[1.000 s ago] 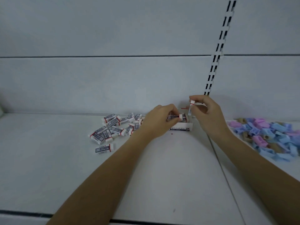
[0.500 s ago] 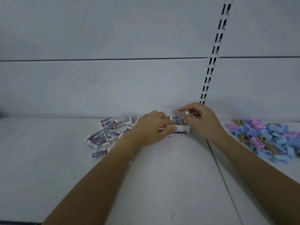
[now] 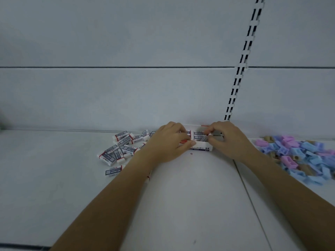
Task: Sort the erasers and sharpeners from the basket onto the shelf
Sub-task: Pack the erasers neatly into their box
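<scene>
Eraser [image 3: 204,138] tilted in box [image 3: 201,148], long axis left-right

Even, cool, diffuse light; soft faint shadows beneath the forearms on the shelf [image 3: 181,205]. Wide-angle bowing at the edges; distant detail slightly soft, no glare.

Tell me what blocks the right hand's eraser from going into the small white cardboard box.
Nothing visible blocks it. The right hand holds a sleeved white eraser over the open white cardboard box, beside erasers already packed. The left hand rests on the box's left end, away from that slot.
</scene>
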The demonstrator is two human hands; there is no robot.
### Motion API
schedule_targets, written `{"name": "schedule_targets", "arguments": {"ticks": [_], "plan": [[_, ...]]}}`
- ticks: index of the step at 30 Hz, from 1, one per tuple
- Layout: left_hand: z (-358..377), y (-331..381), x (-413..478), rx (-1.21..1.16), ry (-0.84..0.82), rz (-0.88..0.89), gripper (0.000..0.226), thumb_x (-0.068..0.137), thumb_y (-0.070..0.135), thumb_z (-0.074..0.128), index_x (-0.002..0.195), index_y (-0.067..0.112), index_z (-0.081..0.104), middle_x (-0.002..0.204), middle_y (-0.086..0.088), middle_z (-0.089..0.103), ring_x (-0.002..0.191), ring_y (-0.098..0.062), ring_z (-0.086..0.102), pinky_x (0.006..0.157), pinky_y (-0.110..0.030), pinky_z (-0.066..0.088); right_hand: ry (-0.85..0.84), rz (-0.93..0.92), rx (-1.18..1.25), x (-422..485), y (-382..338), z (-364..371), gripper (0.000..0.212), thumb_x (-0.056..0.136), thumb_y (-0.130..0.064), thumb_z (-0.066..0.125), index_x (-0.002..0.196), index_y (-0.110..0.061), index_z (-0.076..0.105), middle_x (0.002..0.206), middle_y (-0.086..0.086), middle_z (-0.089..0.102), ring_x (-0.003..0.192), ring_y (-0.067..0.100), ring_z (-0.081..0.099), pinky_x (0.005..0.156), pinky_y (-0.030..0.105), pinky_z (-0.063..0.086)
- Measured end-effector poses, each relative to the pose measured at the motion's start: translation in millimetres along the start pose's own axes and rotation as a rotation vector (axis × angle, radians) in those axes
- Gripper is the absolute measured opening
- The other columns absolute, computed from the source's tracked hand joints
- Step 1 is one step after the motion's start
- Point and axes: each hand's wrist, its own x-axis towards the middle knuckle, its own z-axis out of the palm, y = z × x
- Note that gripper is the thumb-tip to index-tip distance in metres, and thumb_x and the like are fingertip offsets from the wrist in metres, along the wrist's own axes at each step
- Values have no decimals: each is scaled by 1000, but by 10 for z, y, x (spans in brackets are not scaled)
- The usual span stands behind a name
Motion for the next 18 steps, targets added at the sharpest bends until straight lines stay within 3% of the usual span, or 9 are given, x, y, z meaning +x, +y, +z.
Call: {"name": "schedule_targets", "arguments": {"ticks": [3,6,8,13,18], "plan": [[-54,10,-2,-15,37,-9,62,83,55,23,78,11,66,88,-1,60,87,-20,51,75,-25,29,-17,-25,-33,14,22,-12,11,82,-9,63,91,-12,68,94,4,68,84,14,48,71,17,27],[-74,21,11,33,-11,-20,65,82,57,17,73,12,63,80,0,61,89,-20,50,75,-27,32,18,-44,-25,7,-1,-32,11,81,-9,65,91,-10,68,90,1,67,81,11,47,72,4,30],[-69,22,13,48,-23,-22,67,81,57,14,73,12,63,80,0,63,92,-20,50,77,-28,35,31,-39,-17,-3,3,-36,10,82,-9,65,92,-9,67,87,-2,64,80,11,46,70,3,30],[-59,23,20,77,-55,-22,80,77,60,6,89,11,69,100,3,64,105,-16,47,84,-27,38,-39,-55,-87,11,85,-29,10,86,-16,60,94,-14,67,89,-2,66,89,19,52,77,27,36],[-50,5,6,46,-96,-17,83,75,63,7,102,15,69,110,3,57,111,-15,42,87,-24,34,-68,-96,-135,12,34,-92,14,87,-21,60,96,-14,69,92,-3,67,88,13,49,77,22,30]]}}
